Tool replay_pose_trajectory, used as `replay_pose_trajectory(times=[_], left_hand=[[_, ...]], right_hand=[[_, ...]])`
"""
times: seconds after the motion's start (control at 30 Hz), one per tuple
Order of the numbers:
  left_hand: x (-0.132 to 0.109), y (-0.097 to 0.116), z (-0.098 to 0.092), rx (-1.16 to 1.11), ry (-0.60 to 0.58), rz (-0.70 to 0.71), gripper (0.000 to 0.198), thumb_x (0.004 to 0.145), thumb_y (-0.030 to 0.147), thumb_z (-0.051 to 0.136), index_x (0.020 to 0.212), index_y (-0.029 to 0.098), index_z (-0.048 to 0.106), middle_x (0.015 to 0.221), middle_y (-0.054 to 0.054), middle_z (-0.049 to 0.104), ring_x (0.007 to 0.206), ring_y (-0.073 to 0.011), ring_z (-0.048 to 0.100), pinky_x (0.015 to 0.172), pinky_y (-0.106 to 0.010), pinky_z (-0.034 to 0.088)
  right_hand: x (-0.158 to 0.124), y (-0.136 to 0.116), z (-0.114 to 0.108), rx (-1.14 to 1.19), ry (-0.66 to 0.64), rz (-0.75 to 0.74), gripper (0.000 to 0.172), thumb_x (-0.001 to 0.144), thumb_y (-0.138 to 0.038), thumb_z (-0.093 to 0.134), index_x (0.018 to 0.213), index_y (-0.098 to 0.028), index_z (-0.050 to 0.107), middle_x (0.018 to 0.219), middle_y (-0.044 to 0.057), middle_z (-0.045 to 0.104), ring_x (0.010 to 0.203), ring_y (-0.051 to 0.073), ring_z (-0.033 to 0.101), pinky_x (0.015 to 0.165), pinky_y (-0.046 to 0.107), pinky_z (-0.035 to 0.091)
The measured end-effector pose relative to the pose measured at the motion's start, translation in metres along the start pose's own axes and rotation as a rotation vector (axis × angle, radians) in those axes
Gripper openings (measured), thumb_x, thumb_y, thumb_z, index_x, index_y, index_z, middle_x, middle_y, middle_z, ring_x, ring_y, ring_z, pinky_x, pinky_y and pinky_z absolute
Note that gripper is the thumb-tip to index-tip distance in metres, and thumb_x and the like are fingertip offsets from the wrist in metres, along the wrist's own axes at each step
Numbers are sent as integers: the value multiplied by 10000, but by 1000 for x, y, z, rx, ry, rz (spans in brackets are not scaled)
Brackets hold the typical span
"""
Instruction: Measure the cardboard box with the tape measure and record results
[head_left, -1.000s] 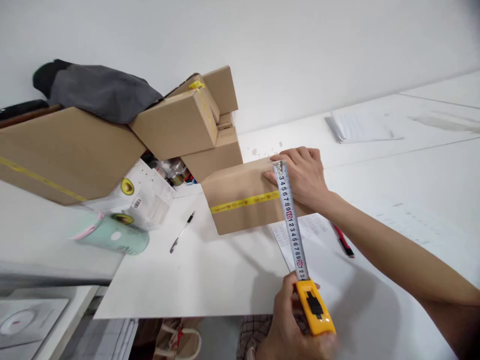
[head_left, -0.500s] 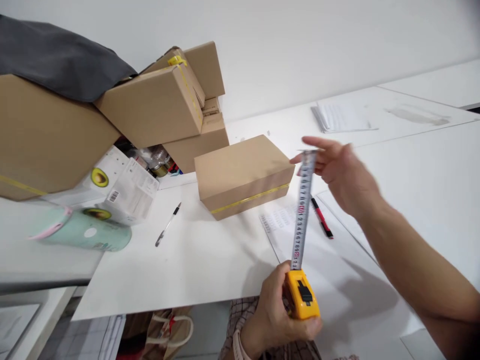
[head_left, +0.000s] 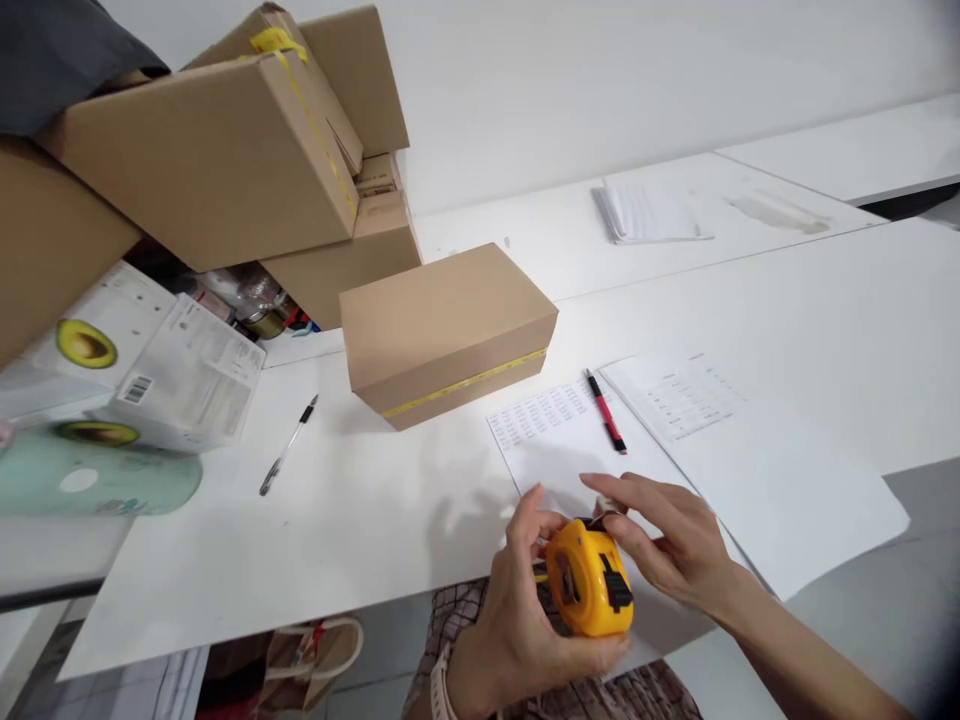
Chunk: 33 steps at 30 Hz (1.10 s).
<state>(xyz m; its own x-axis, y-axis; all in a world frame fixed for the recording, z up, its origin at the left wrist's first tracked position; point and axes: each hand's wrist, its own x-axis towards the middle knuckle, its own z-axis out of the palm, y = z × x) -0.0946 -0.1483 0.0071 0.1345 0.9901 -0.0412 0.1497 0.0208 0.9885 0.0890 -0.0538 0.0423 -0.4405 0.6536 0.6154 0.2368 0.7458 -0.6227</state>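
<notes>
A yellow tape measure (head_left: 589, 580) with a black lock button is in my left hand (head_left: 517, 620), fingers wrapped about its case near the table's front edge. My right hand (head_left: 675, 535) pinches the metal end of the blade at the case's mouth, thumb and index finger closed on it. Almost none of the blade shows. Beyond my hands lies a closed cardboard box (head_left: 450, 330) with a yellow tape strip along its side. A red and black pen (head_left: 606, 412) rests on printed sheets (head_left: 551, 415) just past my right hand.
Larger cardboard boxes (head_left: 217, 160) are stacked at the back left. A clear pen (head_left: 289, 445) lies left of the closed box. Avocado-printed packages (head_left: 180, 370) and a mint-green bottle (head_left: 112, 475) sit at the left. More paper (head_left: 780, 480) spreads right; a paper stack (head_left: 652, 210) lies farther back.
The blade, stretched out earlier between my hands, is now almost wholly inside the case. My right hand has come down and toward me, to the tape measure. The view has shifted right.
</notes>
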Motion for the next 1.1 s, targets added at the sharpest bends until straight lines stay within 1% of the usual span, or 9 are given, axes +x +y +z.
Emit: replay_pose_trajectory(times=[0.07, 0.17, 0.3, 0.37, 0.5, 0.67, 0.83, 0.97, 1.1], left_hand=[[4, 1, -2, 71, 53, 67, 1272, 585, 199, 890, 1565, 337, 91, 1303, -82, 556, 1122, -277, 625, 956, -447, 547], [10, 4, -11, 227, 176, 130, 1158, 629, 182, 860, 1552, 331, 177, 1283, -77, 594, 1116, -268, 643, 926, -419, 574], [20, 2, -34, 561, 375, 217, 778, 764, 151, 749, 1448, 279, 402, 1302, -103, 613, 1180, -274, 624, 946, -414, 579], [27, -3, -47, 751, 480, 235, 665, 805, 130, 708, 1408, 266, 465, 1307, -110, 620, 1199, -286, 612, 941, -423, 583], [40, -16, -69, 980, 562, 190, 615, 818, 104, 692, 1390, 241, 512, 1333, -123, 625, 1192, -321, 603, 928, -462, 582], [47, -28, -81, 1051, 542, 179, 482, 899, 156, 613, 1371, 206, 530, 1403, -154, 592, 1253, -344, 555, 1027, -550, 501], [41, -25, -56, 1037, 552, 297, 453, 921, 206, 605, 1365, 166, 527, 1524, -190, 478, 1444, -384, 375, 1155, -642, 340], [38, -23, -20, 988, 327, 318, 506, 958, 282, 589, 1421, 119, 466, 1561, -199, 452, 1521, -347, 287, 1218, -615, 283], [41, -28, -3, 1006, 195, 214, 747, 990, 375, 546, 1577, 62, 206, 1640, -230, 314, 1567, -335, 175, 1241, -616, 240]], right_hand=[[-2, 11, 1, -125, 2, 26, 304, 988, -180, 528, 1268, -233, 632, 679, -7, 679, 533, 127, 620, 497, 241, 470], [3, 43, -7, -410, 37, 309, 167, 998, -302, 533, 1063, -212, 658, 685, 3, 690, 509, 130, 604, 494, 254, 434], [13, 87, -12, -669, -132, 700, 434, 963, -554, 497, 1170, -189, 606, 759, 54, 723, 616, 226, 655, 480, 292, 376], [16, 100, -8, -723, -235, 733, 523, 954, -584, 469, 1271, -180, 570, 854, 92, 745, 711, 270, 682, 496, 306, 383], [19, 108, -2, -729, -345, 613, 442, 996, -411, 361, 1295, -192, 603, 1012, 130, 757, 791, 282, 700, 541, 333, 420], [16, 98, -19, -328, -185, 631, 348, 943, -366, 499, 1153, -196, 720, 768, 58, 738, 585, 201, 633, 540, 335, 484], [13, 77, -27, 266, -58, 709, 265, 941, -444, 621, 959, -231, 779, 785, 45, 735, 707, 185, 685, 676, 350, 582], [16, 66, 2, 122, -210, 622, 318, 950, -464, 619, 1127, -227, 736, 859, 51, 720, 767, 178, 671, 682, 320, 563], [15, 62, 32, -10, -349, 403, 310, 950, -439, 615, 1150, -215, 690, 892, 69, 690, 786, 187, 635, 664, 318, 540]])
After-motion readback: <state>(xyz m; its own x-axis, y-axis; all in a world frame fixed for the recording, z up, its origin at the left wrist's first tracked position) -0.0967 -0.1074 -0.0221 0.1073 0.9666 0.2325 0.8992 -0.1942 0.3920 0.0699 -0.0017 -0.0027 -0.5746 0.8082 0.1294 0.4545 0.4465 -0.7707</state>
